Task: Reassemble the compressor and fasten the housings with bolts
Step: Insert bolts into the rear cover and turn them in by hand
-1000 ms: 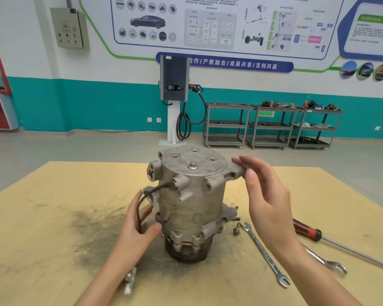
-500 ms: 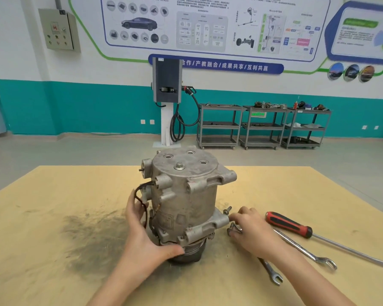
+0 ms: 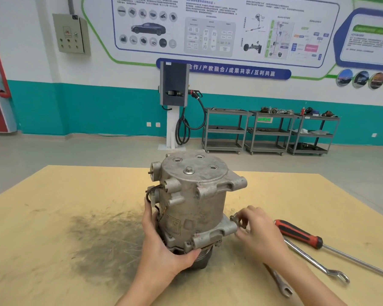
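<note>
Nearest you, open-end wrench (image 3: 278, 281) flat on the tabletop (image 3: 53, 250), partly under your right forearm. Your left hand (image 3: 161, 250): fingers grasping the compressor (image 3: 195, 202) at its lower left flange. Compressor: upright at tabletop centre, beside a dark smudge (image 3: 102, 239). Your right hand (image 3: 259, 233): fingers pinching a bolt (image 3: 236, 219) at the lower right mounting ear. Right of it, second wrench (image 3: 314, 259), then red-handled screwdriver (image 3: 299, 234). Far wall: charging station (image 3: 175, 85), three grey carts (image 3: 270, 131).

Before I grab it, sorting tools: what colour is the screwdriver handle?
Red with black, on the screwdriver; head view.
</note>
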